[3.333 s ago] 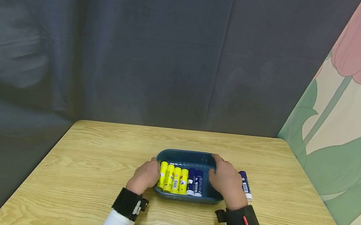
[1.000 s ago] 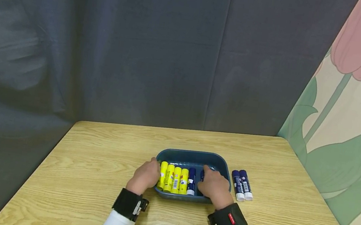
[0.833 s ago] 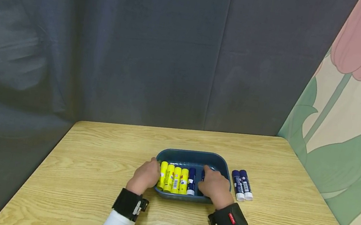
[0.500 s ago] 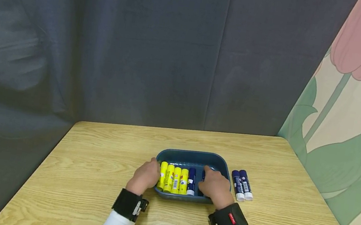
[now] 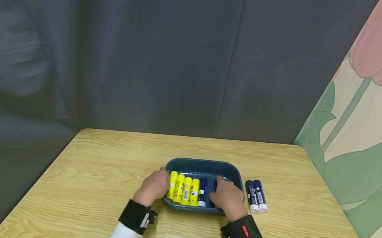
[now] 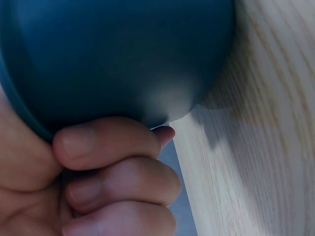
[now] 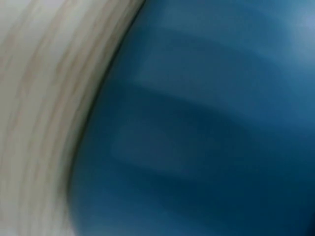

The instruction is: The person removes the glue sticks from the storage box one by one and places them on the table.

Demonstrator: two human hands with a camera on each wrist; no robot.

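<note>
My left hand (image 5: pixel 154 186) grips the left end of a dark blue tray (image 5: pixel 203 164); in the left wrist view its curled fingers (image 6: pixel 118 142) lie against the tray's outer wall (image 6: pixel 113 59). My right hand (image 5: pixel 227 198) reaches over the right front rim and pinches a dark blue glue stick (image 5: pixel 215 185), mostly hidden beneath it. To the left in the tray, several yellow glue sticks (image 5: pixel 186 191) lie side by side, with another blue glue stick (image 5: pixel 202 193) at the end of the row. The right wrist view shows only the tray's blurred blue wall (image 7: pixel 187 123).
Two blue glue sticks with white ends, a left one (image 5: pixel 251 196) and a right one (image 5: pixel 260 195), lie on the wooden table (image 5: pixel 117 157) just right of the tray. A dark curtain (image 5: pixel 163 51) hangs behind; a flower-painted wall (image 5: pixel 374 159) stands at the right.
My right hand has moved left from the tray's right rim onto the blue glue stick, uncovering a second one on the table. That pinched stick has shifted slightly right. My left hand stays put.
</note>
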